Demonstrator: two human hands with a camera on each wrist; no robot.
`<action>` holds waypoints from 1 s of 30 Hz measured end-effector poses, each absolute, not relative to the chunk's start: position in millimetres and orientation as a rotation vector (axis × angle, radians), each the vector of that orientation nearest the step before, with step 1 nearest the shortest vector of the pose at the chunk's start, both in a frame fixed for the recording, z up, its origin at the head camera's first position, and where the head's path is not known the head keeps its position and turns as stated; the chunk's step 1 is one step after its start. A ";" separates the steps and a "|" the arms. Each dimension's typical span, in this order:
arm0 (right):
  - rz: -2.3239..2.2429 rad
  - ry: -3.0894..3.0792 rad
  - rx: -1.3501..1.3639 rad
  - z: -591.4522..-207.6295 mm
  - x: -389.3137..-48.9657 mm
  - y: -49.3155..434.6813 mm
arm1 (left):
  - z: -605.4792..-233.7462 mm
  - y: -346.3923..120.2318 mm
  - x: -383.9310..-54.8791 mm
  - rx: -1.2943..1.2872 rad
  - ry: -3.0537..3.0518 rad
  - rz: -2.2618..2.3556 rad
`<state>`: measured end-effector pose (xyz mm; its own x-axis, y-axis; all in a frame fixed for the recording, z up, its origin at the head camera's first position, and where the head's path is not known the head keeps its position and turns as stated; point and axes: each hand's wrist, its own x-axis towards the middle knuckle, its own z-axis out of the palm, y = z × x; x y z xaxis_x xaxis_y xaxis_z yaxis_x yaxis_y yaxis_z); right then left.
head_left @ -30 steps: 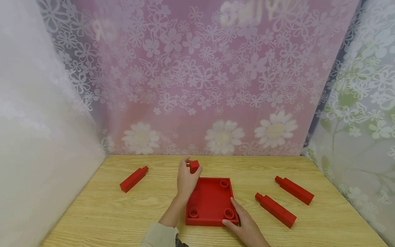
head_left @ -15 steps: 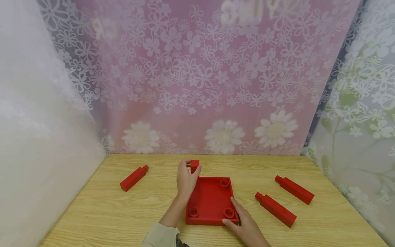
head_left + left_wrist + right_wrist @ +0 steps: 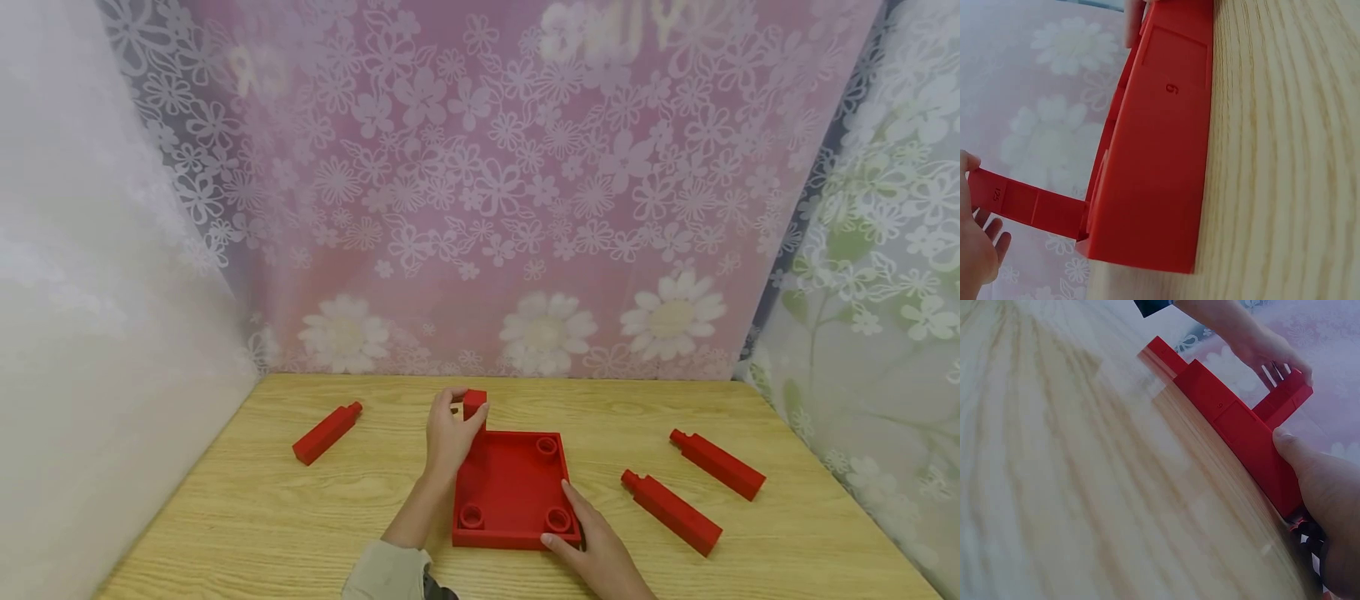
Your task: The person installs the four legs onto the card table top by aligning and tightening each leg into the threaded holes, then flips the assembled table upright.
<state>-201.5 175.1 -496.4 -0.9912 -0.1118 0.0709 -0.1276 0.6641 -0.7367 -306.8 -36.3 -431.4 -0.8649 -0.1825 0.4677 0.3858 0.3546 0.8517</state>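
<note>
In the head view, a red square toy tabletop (image 3: 513,483) lies underside up, with a raised rim and round corner sockets. My left hand (image 3: 447,437) pinches the upper end of a red table leg (image 3: 475,405) between thumb and fingers. That leg stands upright at the far left corner; its lower end and the socket there are hidden. In the left wrist view, the leg (image 3: 1035,206) rises straight from the tabletop (image 3: 1150,150). My right hand (image 3: 600,546) grips the near right corner, its thumb on the front wall (image 3: 1235,425) in the right wrist view.
One loose red leg (image 3: 327,433) lies on the wooden table (image 3: 247,517) at the left. Two more, a nearer leg (image 3: 671,512) and a farther leg (image 3: 717,465), lie at the right. A flowered curtain (image 3: 480,208) hangs behind the table.
The leg in my left hand has gone from slightly tilted to upright, and its top face has turned a little. My right hand and the tabletop stay where they were.
</note>
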 end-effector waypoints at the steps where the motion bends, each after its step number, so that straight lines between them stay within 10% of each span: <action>1: 1.262 -2.849 0.203 -496.2 -201.3 175.2 | -432.0 -36.9 -307.4 -0.193 -2.107 -1.547; 30: 1.249 -2.866 0.175 -495.6 -200.5 174.2 | -425.7 -80.4 -309.6 -0.227 -2.122 -1.573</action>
